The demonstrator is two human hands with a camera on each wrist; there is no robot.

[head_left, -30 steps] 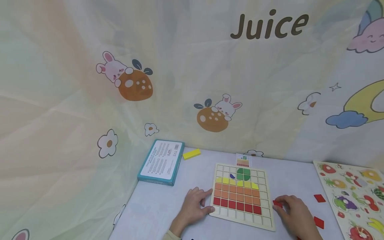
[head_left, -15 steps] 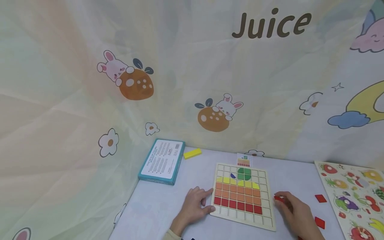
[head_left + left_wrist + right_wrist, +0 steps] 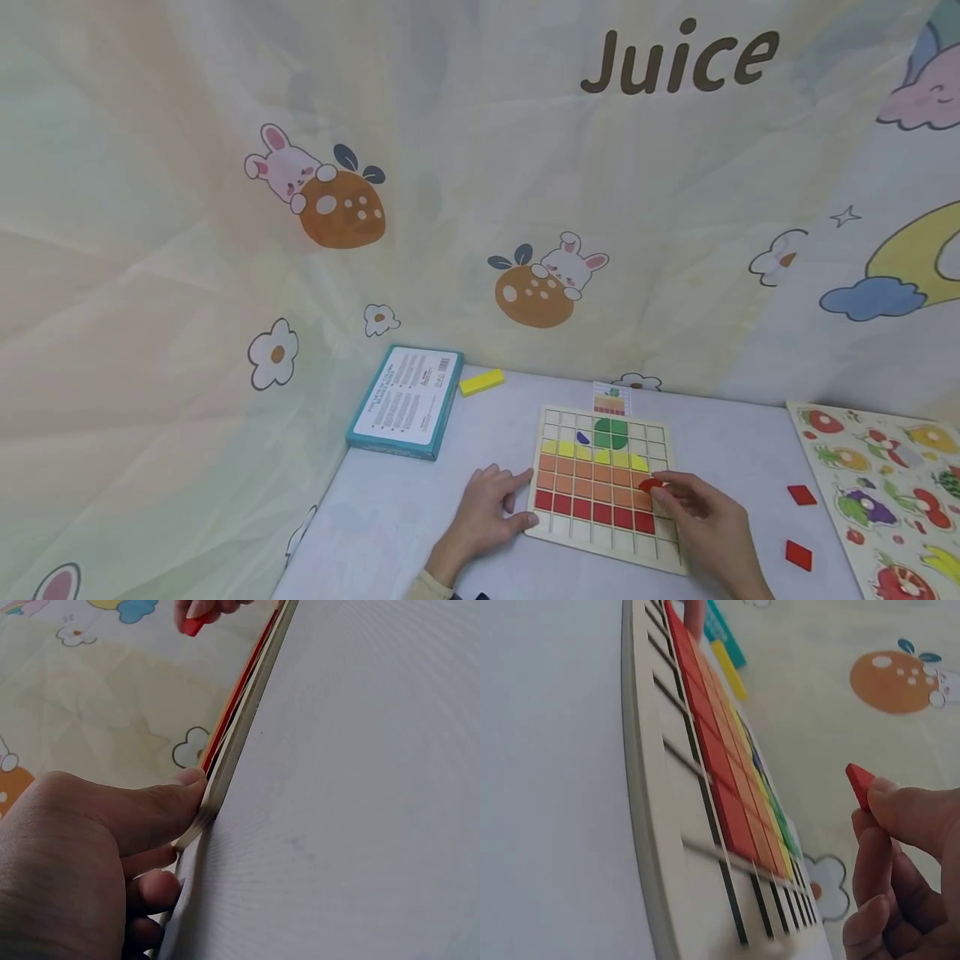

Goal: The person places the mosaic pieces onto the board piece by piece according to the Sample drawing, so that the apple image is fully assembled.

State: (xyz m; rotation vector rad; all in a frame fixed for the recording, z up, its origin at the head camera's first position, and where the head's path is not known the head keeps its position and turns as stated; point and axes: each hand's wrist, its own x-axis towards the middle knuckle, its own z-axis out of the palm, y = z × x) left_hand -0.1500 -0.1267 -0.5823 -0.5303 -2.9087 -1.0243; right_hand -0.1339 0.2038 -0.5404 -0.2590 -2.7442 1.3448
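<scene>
A pale wooden grid board (image 3: pixel 585 537) lies on the table, its cells partly filled with red, orange, yellow, green and blue tiles. At its left edge my left hand (image 3: pixel 483 512) rests, with thumb and index finger touching the side. The left wrist view shows that thumb (image 3: pixel 161 810) against the board's rim. My right hand (image 3: pixel 708 521) pinches a small red tile (image 3: pixel 859 784) between thumb and fingertips, over the right part of the board. In the right wrist view the tile has a pointed end and is raised above the filled rows.
Two loose red tiles (image 3: pixel 799 556) lie right of the board, beside a fruit-picture board (image 3: pixel 855 475). Behind the grid board is a small pattern card (image 3: pixel 611 399). A teal box (image 3: pixel 405 402) and a yellow block (image 3: pixel 482 382) lie back left, near the printed curtain (image 3: pixel 450 167).
My right hand has moved left with the red tile, from beside the board's right edge to over its right columns. The left hand has stayed at the left edge.
</scene>
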